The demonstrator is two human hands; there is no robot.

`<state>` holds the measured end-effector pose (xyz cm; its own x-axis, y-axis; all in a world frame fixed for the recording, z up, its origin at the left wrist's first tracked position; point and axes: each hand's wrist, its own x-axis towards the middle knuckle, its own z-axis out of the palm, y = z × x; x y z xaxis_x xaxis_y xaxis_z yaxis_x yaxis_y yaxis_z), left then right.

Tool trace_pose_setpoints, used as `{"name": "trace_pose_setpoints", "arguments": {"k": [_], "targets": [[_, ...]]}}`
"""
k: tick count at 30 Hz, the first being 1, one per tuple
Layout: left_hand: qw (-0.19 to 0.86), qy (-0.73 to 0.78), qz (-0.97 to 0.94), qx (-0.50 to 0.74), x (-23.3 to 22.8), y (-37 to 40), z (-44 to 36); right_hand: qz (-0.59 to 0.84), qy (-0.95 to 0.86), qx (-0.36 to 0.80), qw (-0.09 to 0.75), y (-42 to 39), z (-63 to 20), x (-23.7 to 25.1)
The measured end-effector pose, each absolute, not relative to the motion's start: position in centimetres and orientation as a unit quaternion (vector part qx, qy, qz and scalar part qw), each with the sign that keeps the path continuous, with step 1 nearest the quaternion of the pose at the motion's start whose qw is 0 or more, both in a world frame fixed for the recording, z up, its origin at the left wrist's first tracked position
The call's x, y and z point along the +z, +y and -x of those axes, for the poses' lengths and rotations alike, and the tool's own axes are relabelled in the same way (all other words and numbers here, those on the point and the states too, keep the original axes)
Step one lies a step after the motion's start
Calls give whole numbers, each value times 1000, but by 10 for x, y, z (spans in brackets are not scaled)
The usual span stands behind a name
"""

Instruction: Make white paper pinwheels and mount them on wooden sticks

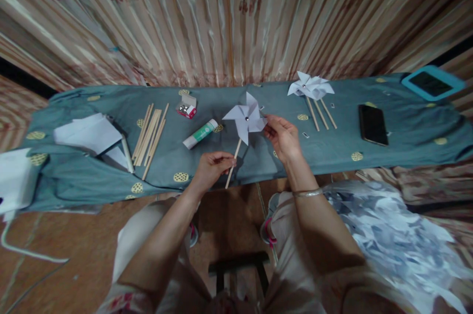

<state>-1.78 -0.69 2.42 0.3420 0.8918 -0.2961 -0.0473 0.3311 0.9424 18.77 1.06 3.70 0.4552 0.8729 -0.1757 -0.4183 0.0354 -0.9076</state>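
My left hand (211, 167) grips the wooden stick (233, 163) of a white paper pinwheel (245, 118) with a metal pin at its centre. My right hand (281, 134) pinches the right blade of that pinwheel. The pinwheel is held just above a low table covered in a teal cloth (406, 122). Finished white pinwheels (310, 86) on sticks lie on the cloth to the right.
On the cloth lie a bundle of wooden sticks (151, 134), a glue stick (200, 133), a small box of pins (186, 106), white paper sheets (88, 131), a black phone (372, 124) and a teal-cased tablet (431, 82). Paper scraps (391, 235) pile at the lower right. A curtain hangs behind.
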Motion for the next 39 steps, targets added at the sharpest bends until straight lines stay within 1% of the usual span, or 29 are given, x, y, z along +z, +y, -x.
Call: {"name": "trace_pose_setpoints", "arguments": {"k": [14,29,39], "targets": [[658,462,-469,367,25,-6,19,536,-236,474,658,10,-184,32],[646,464,-475,376,25,-4,20,537,-233,501,638,6,-174,36],[643,468,-461,393,22,-4,19,535,-248,530,610,3,-167,38]]}}
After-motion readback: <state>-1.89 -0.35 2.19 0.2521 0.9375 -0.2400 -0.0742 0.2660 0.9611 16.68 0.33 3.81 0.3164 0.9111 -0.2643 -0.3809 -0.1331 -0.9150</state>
